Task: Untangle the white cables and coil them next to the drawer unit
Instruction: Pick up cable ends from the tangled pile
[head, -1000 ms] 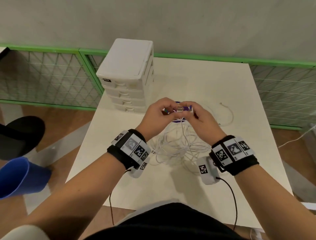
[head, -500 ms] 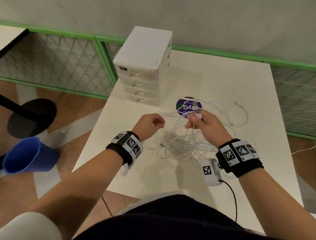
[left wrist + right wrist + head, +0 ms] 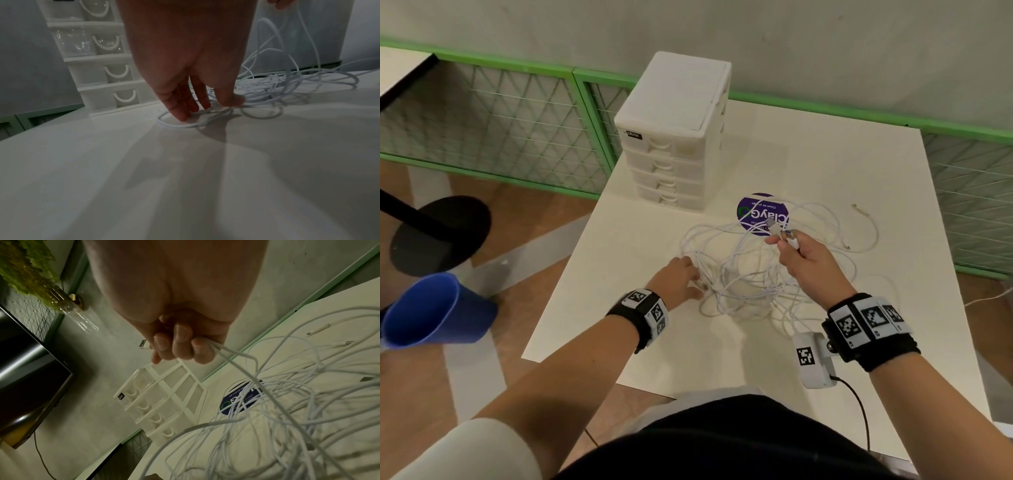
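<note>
A tangle of white cables (image 3: pixel 750 274) lies on the white table (image 3: pixel 825 154), in front and to the right of the white drawer unit (image 3: pixel 674 137). My right hand (image 3: pixel 787 240) is raised above the pile and grips cable ends with their USB plugs; in the right wrist view the curled fingers (image 3: pixel 179 345) hold the strands that hang down to the cables (image 3: pixel 277 402). My left hand (image 3: pixel 681 277) is down at the pile's left edge. In the left wrist view its fingertips (image 3: pixel 183 115) are straight and touch a cable loop (image 3: pixel 174 125) on the table.
A round purple sticker (image 3: pixel 760 212) lies under the far cable loops. One cable end (image 3: pixel 863 219) trails to the right. On the floor to the left are a blue cup-shaped bin (image 3: pixel 434 311) and a black round base (image 3: pixel 438 233). Green mesh fencing runs behind the table.
My left hand let go of the plug ends and dropped left onto the pile's edge. The right hand kept the plugs and stayed raised. The head view shifted.
</note>
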